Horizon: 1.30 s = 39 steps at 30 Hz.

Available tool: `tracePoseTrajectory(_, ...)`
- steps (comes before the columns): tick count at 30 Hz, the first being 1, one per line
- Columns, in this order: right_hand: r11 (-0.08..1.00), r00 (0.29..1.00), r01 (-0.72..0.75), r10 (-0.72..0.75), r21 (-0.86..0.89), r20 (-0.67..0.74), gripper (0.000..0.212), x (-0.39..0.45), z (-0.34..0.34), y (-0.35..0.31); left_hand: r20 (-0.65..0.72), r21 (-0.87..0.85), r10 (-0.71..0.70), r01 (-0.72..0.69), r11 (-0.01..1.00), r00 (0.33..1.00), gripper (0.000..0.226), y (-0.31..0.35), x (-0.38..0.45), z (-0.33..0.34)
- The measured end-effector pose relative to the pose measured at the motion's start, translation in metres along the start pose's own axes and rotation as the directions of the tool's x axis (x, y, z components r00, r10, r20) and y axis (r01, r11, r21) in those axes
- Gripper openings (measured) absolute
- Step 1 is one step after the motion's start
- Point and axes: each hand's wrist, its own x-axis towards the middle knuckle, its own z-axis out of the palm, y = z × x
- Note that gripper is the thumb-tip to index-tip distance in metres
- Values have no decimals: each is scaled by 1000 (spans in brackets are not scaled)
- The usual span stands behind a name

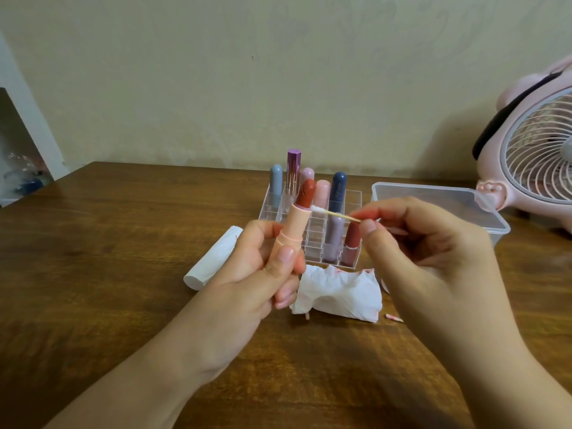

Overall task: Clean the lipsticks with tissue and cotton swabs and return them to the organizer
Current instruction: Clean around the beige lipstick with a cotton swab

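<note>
Peach-coloured plastic forms the tube of the open lipstick [290,233], which the left hand [257,274] grips upright with curled fingers and the thumb pressed on its front. Its brick-red bullet is wound out at the top. The right hand [424,243] pinches one cotton swab [332,213] by its wooden stick between thumb and forefinger, and the white tip touches the rim of the tube, just beside the bullet.

Behind the hands stands one clear organizer [312,243] on the wooden table [108,243]. I count seven lipsticks in it: five in the back rows and two at the front right. One crumpled tissue [340,292] with red stains lies in front of the organizer. One used swab [393,318] lies just right of it. One white roll [210,261] lies to the left, one clear lidded box [439,199] and one pink fan [535,150] to the right.
</note>
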Motion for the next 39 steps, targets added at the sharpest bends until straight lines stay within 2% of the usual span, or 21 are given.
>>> tracePoseTrajectory(5, 1000, 1000, -3, 3, 3, 1, 14, 0, -1, 0, -57, 2, -14, 14, 1000, 998, 19, 2, 1, 0)
tracePoseTrajectory(10, 999, 1000, -11, 11, 33, 1, 13, -1, 1, 0, -95, 106, -19, 29, 994, 995, 33, 1, 1, 1)
tracePoseTrajectory(21, 1000, 1000, -6, 6, -6, -14, 13, -1, 1, 0, -127, -92, -34, 22, 996, 991, 27, 1, 0, 6)
tracePoseTrajectory(24, 1000, 1000, 6, -6, -30, -16, 14, -1, 1, 1, -106, -144, -64, 48, 988, 992, 41, 3, 1, 4)
tracePoseTrajectory(26, 999, 1000, 8, -9, -34, -14, 15, -1, 1, 1, -94, -100, -61, 52, 994, 994, 46, 2, 1, 3)
tracePoseTrajectory(28, 999, 1000, 14, -14, -41, -8, 16, -1, 1, 1, -84, -34, -42, 39, 999, 996, 42, 2, 1, 4)
tracePoseTrajectory(39, 1000, 1000, 12, -11, 20, -26, 15, -1, 1, -1, -63, -30, -21, 20, 999, 998, 30, 2, 0, 4)
